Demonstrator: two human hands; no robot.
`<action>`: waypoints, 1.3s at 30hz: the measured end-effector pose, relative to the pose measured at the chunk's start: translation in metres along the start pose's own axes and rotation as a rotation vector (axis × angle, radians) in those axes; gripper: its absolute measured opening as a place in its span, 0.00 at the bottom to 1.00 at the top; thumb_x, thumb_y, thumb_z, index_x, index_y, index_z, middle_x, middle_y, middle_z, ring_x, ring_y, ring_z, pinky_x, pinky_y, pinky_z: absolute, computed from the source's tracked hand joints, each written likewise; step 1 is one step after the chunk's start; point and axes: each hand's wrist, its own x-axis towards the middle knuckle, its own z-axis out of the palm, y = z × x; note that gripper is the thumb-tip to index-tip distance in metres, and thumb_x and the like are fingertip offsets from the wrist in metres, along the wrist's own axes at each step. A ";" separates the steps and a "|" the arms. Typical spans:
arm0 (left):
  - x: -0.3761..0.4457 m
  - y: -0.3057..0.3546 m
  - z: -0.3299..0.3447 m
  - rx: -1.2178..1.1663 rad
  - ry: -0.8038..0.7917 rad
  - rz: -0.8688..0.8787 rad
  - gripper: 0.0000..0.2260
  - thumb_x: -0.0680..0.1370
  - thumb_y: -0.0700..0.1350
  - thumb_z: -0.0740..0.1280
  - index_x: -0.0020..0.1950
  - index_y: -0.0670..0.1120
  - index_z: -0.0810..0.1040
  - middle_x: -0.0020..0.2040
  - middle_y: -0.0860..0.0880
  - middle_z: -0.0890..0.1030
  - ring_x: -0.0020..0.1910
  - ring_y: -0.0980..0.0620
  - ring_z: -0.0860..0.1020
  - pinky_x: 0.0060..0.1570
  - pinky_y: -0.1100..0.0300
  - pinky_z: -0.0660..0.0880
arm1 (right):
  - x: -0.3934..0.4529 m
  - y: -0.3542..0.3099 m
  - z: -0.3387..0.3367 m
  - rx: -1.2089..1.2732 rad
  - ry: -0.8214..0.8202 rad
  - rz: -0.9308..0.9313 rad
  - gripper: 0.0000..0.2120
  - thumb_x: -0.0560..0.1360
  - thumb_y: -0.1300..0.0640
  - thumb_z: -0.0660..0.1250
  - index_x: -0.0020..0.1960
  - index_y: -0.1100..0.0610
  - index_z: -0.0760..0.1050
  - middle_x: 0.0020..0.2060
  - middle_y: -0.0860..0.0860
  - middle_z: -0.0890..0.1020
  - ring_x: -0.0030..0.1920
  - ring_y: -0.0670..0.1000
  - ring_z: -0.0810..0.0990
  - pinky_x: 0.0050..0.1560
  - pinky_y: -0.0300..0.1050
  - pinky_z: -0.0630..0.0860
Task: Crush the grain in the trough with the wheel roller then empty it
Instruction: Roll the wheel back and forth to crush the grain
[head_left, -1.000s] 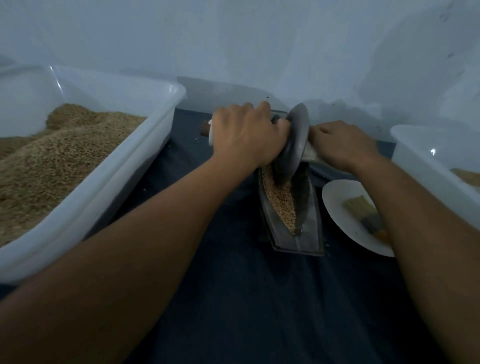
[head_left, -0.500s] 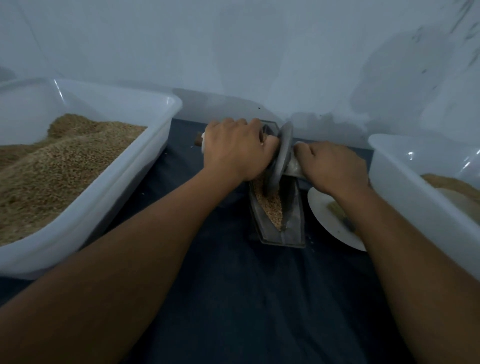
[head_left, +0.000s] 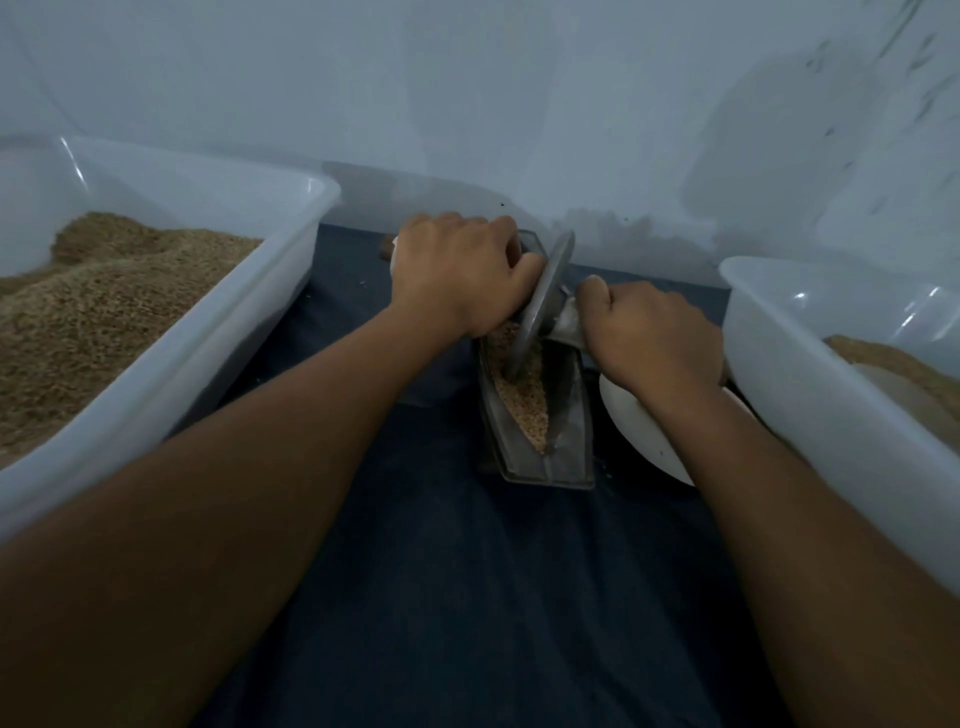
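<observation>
A: Hands?
B: Left hand (head_left: 457, 275) and right hand (head_left: 649, 338) each curled tight round the axle handles of the grey metal disc wheel roller (head_left: 543, 304).
A: Trough?
B: Narrow grey metal trough (head_left: 569, 447) of tan grain (head_left: 524, 400) lies between them on the bench, long axis toward the person; the disc sits at the far end.

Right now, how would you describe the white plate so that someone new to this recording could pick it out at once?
Start at the dark cloth between the two big white tubs. Beside the metal trough, on its right, under the right hand and wrist, lies the white plate. It is the only flat, round white thing; the right tub beside it is deep and rectangular.
</observation>
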 end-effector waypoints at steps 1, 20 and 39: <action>0.000 0.001 0.000 0.003 0.002 -0.004 0.23 0.76 0.62 0.48 0.49 0.52 0.78 0.43 0.48 0.81 0.42 0.45 0.76 0.43 0.51 0.66 | 0.001 0.000 0.000 0.004 -0.001 0.006 0.28 0.79 0.39 0.45 0.35 0.53 0.76 0.29 0.46 0.69 0.29 0.46 0.63 0.30 0.41 0.56; 0.004 0.010 0.005 0.077 0.001 -0.182 0.20 0.78 0.61 0.49 0.43 0.49 0.73 0.34 0.49 0.71 0.36 0.45 0.70 0.40 0.52 0.63 | 0.054 0.011 0.019 0.056 -0.099 -0.210 0.28 0.72 0.35 0.45 0.33 0.53 0.72 0.30 0.46 0.72 0.31 0.49 0.68 0.31 0.43 0.58; 0.025 0.011 0.015 0.100 0.039 -0.255 0.18 0.79 0.57 0.50 0.38 0.49 0.72 0.31 0.49 0.67 0.33 0.45 0.69 0.40 0.51 0.62 | 0.101 0.012 0.033 0.131 -0.295 -0.274 0.24 0.75 0.40 0.49 0.36 0.56 0.73 0.39 0.55 0.77 0.37 0.55 0.72 0.41 0.50 0.68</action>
